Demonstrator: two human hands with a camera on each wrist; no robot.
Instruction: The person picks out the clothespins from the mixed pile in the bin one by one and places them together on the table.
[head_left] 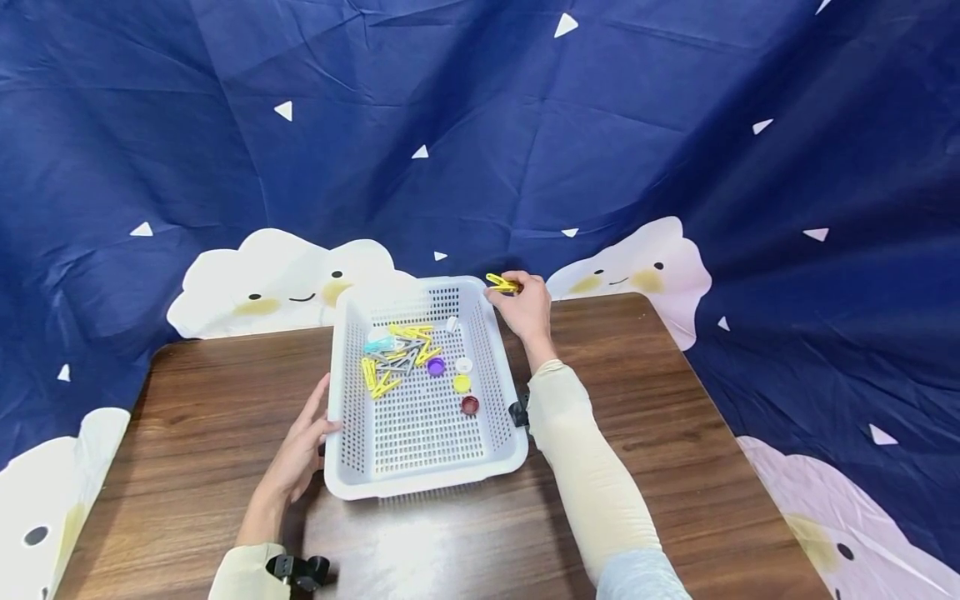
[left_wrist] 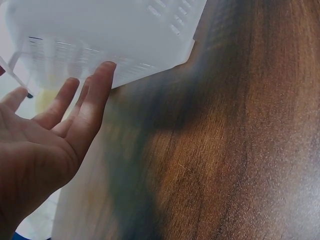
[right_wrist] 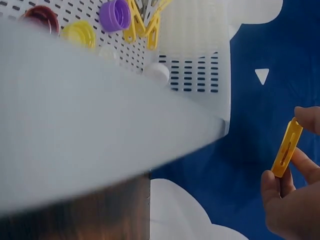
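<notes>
A white perforated basket stands on the wooden table with yellow and grey clothespins in a loose pile and several bottle caps inside it. Beyond its far right corner, my right hand pinches a yellow clothespin between thumb and fingertips, held up in the air. At the basket's left side is my left hand, its fingers extended along the outer wall and its thumb at the rim. In the left wrist view those fingers are nearly straight beside the wall.
Brown tabletop surrounds the basket. Directly behind the table hangs a dark blue curtain with white clouds and triangles. A light blue item lies among the clothespins. Purple, white, yellow and dark red caps are spread at the basket's middle and right.
</notes>
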